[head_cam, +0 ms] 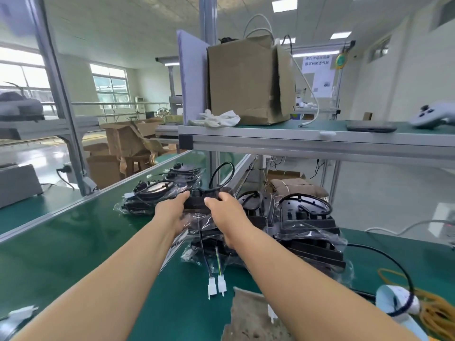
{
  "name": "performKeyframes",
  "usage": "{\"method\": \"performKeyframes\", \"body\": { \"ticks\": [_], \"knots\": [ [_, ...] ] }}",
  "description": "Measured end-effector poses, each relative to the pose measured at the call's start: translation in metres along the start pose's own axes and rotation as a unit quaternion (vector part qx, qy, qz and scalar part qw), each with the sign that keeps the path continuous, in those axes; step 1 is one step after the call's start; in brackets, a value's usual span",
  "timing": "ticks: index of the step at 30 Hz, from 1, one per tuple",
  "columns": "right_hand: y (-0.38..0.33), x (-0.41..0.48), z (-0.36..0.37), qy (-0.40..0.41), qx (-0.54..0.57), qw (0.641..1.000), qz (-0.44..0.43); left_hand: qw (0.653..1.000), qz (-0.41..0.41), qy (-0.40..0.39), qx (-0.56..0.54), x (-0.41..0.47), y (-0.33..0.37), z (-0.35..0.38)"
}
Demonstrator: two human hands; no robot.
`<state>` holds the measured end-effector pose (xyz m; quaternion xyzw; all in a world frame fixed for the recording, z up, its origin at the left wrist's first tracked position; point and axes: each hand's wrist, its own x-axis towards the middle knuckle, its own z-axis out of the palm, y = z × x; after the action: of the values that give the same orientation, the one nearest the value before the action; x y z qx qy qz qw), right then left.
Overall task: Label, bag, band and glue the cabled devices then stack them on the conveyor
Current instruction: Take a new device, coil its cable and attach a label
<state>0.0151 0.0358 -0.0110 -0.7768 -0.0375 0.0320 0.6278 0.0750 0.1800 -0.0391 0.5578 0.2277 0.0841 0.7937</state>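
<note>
**Both hands on a bagged device at the belt's edge**

Bright factory hall, windows at the far left, panel lights overhead. In front, a green conveyor belt running under an aluminium-framed shelf. On the shelf: a worn cardboard box, white gloves just beside it, then a dark flat slab and a grey handheld controller further right.

At mid-frame, left hand and right hand clamped on opposite ends of a black bagged cabled device, with fingers reaching over its far edge. Held on top of a heap of other bagged units at the belt's right edge, touching the plastic beneath. Behind the fingertips, a black cable loop arching upward. Below the wrists, two white connectors dangling on wires out of the heap, down onto the belt.

Crowding in from the right and touching the heap: a stack of black finned devices in clear plastic. Beyond the left hand, another cluster of bagged devices lying on the belt.

Nearer the camera: a scrap of brown material, a pale roll, and a tangle of yellow bands at the right edge. Across the belt, on the floor at the left, cardboard cartons piled loosely.
</note>
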Motion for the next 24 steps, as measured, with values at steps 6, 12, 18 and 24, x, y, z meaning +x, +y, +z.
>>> {"method": "performKeyframes", "body": {
  "ticks": [6, 12, 18, 24],
  "knots": [
    [0.021, -0.055, -0.018, 0.016, 0.12, 0.991, -0.05, 0.995, 0.071, -0.001, -0.067, -0.081, -0.011, -0.026],
    [0.046, -0.124, -0.051, -0.044, 0.302, 0.952, 0.027, 0.987, 0.139, -0.047, -0.067, -0.192, -0.068, -0.057],
    [0.082, -0.192, -0.094, -0.297, 0.527, 0.79, 0.106, 0.992, 0.125, -0.024, -0.006, -0.267, -0.126, -0.05],
    [0.104, -0.237, -0.128, -0.153, 0.499, 0.843, 0.133, 0.982, 0.142, -0.125, 0.027, -0.305, -0.171, -0.041]
  ]
}}
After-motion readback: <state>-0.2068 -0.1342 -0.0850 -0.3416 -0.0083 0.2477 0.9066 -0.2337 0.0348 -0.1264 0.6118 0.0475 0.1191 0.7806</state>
